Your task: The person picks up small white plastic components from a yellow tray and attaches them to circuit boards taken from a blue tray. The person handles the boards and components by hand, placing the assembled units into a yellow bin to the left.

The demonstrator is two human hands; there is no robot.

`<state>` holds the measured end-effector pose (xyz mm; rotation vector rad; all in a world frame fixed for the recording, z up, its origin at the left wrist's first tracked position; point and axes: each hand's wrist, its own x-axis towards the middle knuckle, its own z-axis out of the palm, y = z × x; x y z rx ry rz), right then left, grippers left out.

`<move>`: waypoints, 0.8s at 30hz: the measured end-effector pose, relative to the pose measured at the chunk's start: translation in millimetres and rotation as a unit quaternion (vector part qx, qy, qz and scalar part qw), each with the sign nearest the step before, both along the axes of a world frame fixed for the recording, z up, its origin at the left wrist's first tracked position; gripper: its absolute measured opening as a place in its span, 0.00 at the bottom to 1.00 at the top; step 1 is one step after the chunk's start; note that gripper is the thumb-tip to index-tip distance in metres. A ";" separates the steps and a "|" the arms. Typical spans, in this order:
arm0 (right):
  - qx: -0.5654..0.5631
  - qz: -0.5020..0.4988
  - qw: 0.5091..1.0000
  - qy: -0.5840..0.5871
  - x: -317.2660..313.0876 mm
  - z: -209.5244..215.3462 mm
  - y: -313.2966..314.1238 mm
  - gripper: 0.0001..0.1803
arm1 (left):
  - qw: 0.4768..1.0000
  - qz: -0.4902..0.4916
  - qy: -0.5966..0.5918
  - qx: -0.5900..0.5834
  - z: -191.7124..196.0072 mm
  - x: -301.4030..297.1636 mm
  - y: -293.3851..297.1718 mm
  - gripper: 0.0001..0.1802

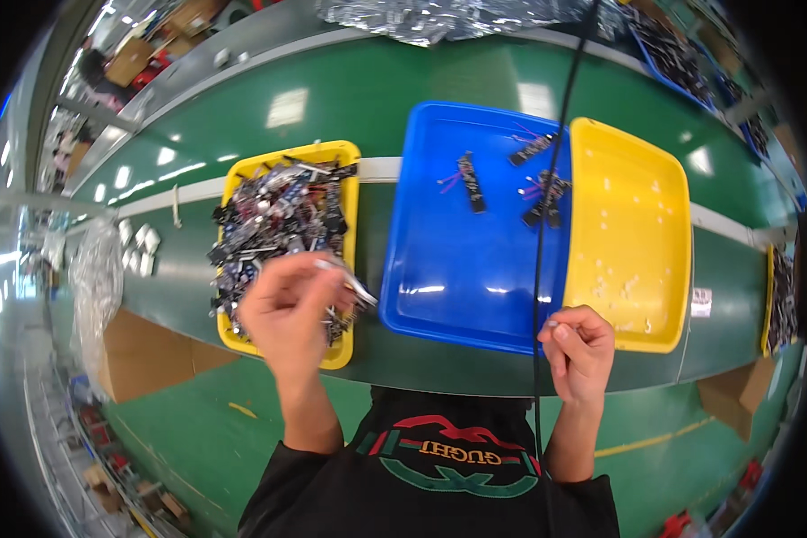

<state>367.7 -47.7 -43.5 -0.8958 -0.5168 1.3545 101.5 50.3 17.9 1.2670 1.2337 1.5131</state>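
My left hand (pixel 289 305) is over the near part of a yellow tray (pixel 352 224) heaped with small dark electronic parts (pixel 282 211). Its thumb and fingers are closed on a small silvery and dark electronic part (pixel 357 285), blurred, jutting out past the tray's right edge. Near the front right corner of a blue tray (pixel 457 269), my right hand (pixel 581 351) pinches a tiny white piece (pixel 552 324). In the blue tray lie several dark circuit boards (pixel 472 184) with pink and purple wires. A second yellow tray (pixel 628 255), on the right, holds scattered tiny white pieces (pixel 630 285).
A black cable (pixel 560 134) hangs down across the blue tray. White pieces (pixel 141 242) and clear plastic film (pixel 97 269) are at the left of the green table (pixel 377 350). Cardboard boxes (pixel 148 359) flank its near side. Silvery film (pixel 430 18) lies at the far side.
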 end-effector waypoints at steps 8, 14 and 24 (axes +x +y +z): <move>-0.012 0.046 0.999 -0.019 -11.2 3.8 16.3 0.05 | 0.903 0.231 0.362 0.002 42.6 -72.5 38.6 0.13; -0.028 0.041 0.999 0.004 -5.4 2.4 10.2 0.05 | 0.786 0.251 0.560 0.078 33.6 -56.3 43.5 0.18; -0.029 -0.017 0.992 0.120 9.4 3.4 -0.2 0.07 | 0.847 -0.050 0.529 0.004 -68.1 116.4 87.1 0.28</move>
